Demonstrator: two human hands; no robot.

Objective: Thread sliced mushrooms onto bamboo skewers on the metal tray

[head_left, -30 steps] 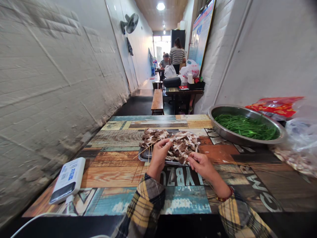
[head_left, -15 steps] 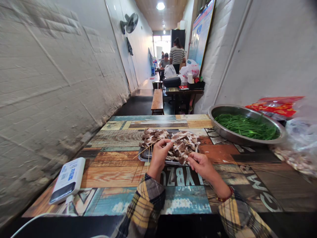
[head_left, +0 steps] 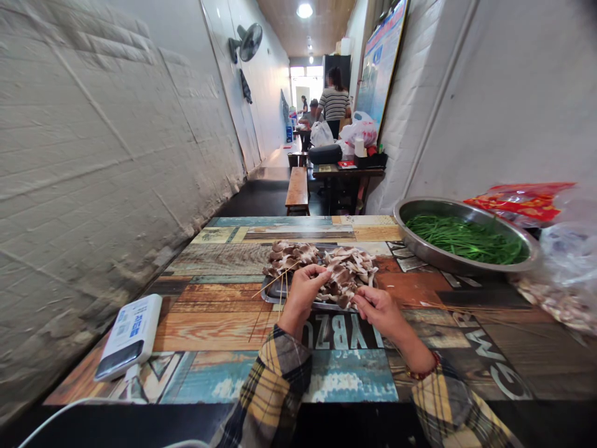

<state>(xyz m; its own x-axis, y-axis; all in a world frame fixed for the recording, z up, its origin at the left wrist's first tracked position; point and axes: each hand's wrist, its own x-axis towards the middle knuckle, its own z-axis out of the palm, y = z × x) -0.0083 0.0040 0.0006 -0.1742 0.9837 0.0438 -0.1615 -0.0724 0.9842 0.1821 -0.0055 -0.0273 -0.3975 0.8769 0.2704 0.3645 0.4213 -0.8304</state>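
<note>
"While the left hand (head_left: 301,295) clutches bamboo skewers (head_left: 273,283), what's the right hand (head_left: 377,314) doing?"

"Pinching narrowly beside the steel tray (head_left: 273,295), lower centre. Those mushroom strips (head_left: 347,270) look soft and tearable; take them gently by the thicker stems."

Left of the fingers (head_left: 317,271): white-painted brick wall (head_left: 116,155), flaking near its base. Right of them: smooth grey-white wall (head_left: 513,93), with a tall blue-and-white framed poster board (head_left: 380,56) further ahead. Straight ahead: long narrow room, dark tiled floor (head_left: 261,202), narrow brown wooden bench (head_left: 296,190), dark wooden table (head_left: 347,174). Black wall fan (head_left: 247,42) high on the left wall, round white ceiling light (head_left: 305,10) overhead, bright doorway (head_left: 302,81) at far end.
</note>
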